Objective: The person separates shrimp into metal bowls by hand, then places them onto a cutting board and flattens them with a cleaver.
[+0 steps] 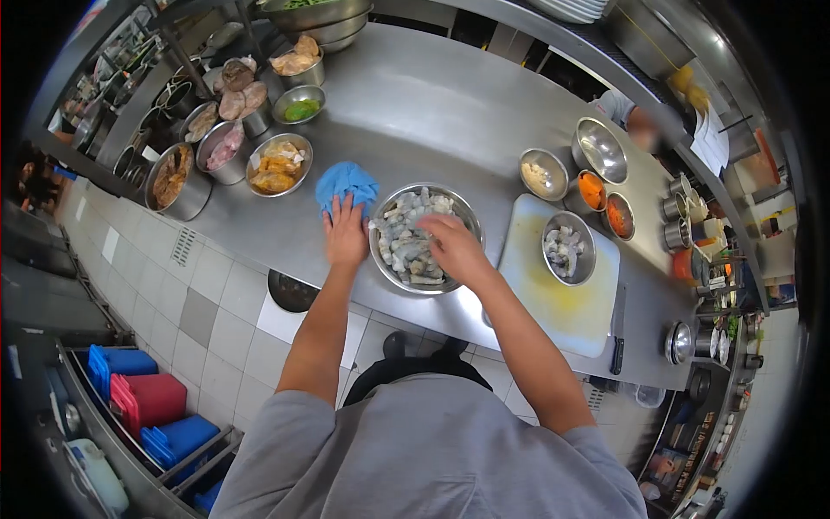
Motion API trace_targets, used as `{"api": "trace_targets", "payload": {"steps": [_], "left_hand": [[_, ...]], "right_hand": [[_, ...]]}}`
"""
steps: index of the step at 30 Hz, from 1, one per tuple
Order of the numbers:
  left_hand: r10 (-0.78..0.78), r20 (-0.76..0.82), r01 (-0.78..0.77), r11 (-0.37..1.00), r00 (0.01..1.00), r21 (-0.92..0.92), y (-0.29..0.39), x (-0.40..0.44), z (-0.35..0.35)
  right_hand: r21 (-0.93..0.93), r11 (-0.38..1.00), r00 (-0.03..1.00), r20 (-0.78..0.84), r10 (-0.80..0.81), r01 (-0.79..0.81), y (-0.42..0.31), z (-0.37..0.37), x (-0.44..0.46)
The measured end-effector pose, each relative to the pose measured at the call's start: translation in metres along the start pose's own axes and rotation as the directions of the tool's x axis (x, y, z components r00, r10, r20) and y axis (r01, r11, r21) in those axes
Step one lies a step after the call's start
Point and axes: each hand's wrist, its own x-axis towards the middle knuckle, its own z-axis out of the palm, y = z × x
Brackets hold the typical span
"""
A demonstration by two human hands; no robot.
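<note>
A large steel bowl (471, 210) of raw grey shrimp (405, 227) stands near the counter's front edge. My right hand (456, 249) reaches into it from the right, its fingers closed together on shrimp at the top of the heap; the fingertips are partly hidden. Left of the bowl, my left hand (347, 233) lies flat with fingers stretched, its fingertips on the edge of a crumpled blue cloth (346, 183). On a white cutting board (540, 298) at the right sits a smaller steel bowl (590, 268) holding more shrimp (565, 249).
A knife (618, 337) lies right of the board. Bowls of orange shreds (591, 189), chopped garlic-like bits (540, 177) and an empty bowl (599, 149) stand beyond. Pots of meat (177, 177) and a yellow-filled bowl (278, 164) crowd the left. A person's sleeve (616, 105) shows across the counter.
</note>
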Motion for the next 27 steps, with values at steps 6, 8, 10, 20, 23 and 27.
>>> {"api": "trace_targets", "payload": {"steps": [6,8,10,20,23,27], "left_hand": [[-0.012,0.001,0.012,1.000,1.000,-0.024,0.001,0.000,-0.001],[-0.021,-0.005,0.021,0.999,1.000,-0.031,-0.001,0.000,0.001],[-0.004,-0.021,0.003,1.000,1.000,-0.030,-0.002,-0.001,0.002],[-0.009,-0.032,0.008,1.000,0.999,-0.031,-0.002,0.000,0.001],[-0.004,-0.036,0.003,0.999,0.999,-0.035,-0.002,0.000,0.003],[-0.005,-0.047,0.003,0.999,0.999,-0.039,-0.002,0.000,0.003]], "right_hand": [[-0.379,0.926,1.000,0.014,0.007,-0.001,0.004,0.023,0.037],[-0.257,0.966,0.999,0.037,0.039,-0.029,0.007,0.018,0.037],[-0.131,0.989,0.995,0.071,0.075,-0.065,0.006,0.018,0.037],[-0.273,0.955,0.974,0.218,-0.056,0.115,-0.015,0.048,0.016],[-0.259,0.966,0.958,0.275,0.081,-0.007,-0.001,0.034,0.018],[0.200,0.972,0.991,0.080,0.105,-0.119,0.012,0.036,0.045]]}}
